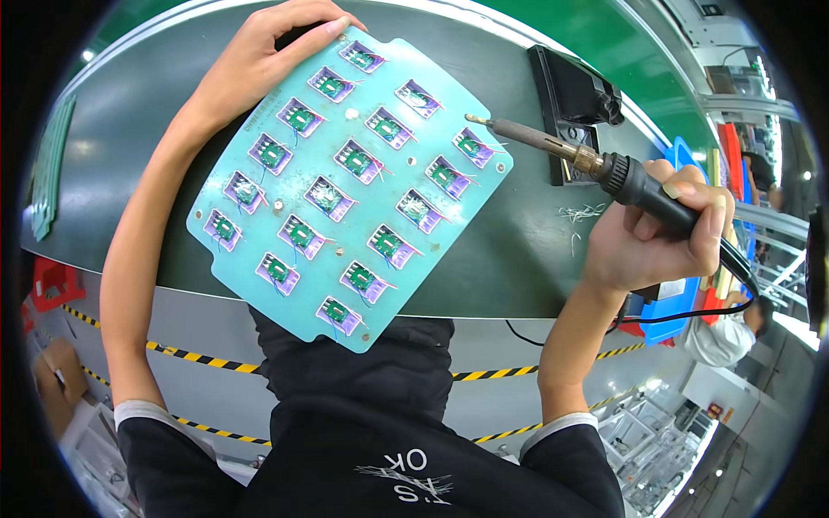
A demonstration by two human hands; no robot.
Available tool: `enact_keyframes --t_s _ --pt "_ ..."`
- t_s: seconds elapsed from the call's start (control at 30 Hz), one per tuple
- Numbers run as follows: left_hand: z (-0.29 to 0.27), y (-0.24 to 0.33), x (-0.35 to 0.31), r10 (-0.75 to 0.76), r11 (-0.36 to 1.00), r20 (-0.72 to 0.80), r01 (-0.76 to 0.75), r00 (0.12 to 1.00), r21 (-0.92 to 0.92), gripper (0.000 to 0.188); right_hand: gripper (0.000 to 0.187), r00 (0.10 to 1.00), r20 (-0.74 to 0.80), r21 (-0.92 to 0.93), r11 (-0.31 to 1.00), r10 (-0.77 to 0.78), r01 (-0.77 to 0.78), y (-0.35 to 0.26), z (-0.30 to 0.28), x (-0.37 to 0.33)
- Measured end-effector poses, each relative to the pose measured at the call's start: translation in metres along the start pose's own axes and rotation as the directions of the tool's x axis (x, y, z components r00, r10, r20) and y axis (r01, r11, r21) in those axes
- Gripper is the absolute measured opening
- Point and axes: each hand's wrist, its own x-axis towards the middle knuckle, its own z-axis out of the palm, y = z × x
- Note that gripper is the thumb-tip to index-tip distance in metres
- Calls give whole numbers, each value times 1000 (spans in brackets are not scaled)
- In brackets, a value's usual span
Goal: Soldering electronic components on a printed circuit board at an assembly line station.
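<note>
A light teal fixture board (259,203) lies turned at an angle on the dark worktable, its near corner reaching past the front edge. Set in its cutouts are several small purple housings, each with a green circuit board (357,161) and thin red and blue wires. My left hand (275,53) grips the far corner of the fixture board, thumb on top and fingers curled over the edge. In my right hand (661,226) is a soldering iron (557,148) with a black handle. Its tip points left, over the board's right corner; whether it touches anything I cannot tell.
A black soldering iron stand (577,95) occupies the table's far right. Wire clippings (580,212) are scattered near it. More teal boards (53,168) lean at the left edge. Blue bins (669,312) sit at the right, with the iron's black cord (734,302) hanging nearby.
</note>
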Motion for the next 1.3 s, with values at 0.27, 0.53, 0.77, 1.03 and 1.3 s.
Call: enact_keyframes --t_s 0.27,0.53,0.77,1.03,1.3 --pt "-1 0 -4 -2 1000 -4 2 1000 -24 15 34 998 -58 68 998 -10 14 0 3 0" --pt "-3 5 -4 57 998 -18 -57 998 4 15 32 997 -64 24 999 -42 43 2 6 0" --pt "-1 -24 -6 38 998 96 -42 995 39 26 33 992 -111 42 997 -57 62 5 5 2" --pt "-2 -20 -14 48 998 5 -48 999 32 25 30 929 -242 -152 956 -281 250 -7 -9 12" --pt "4 -20 -12 -14 1000 35 14 999 -15 23 25 720 -495 -527 827 -486 196 -6 -37 19"
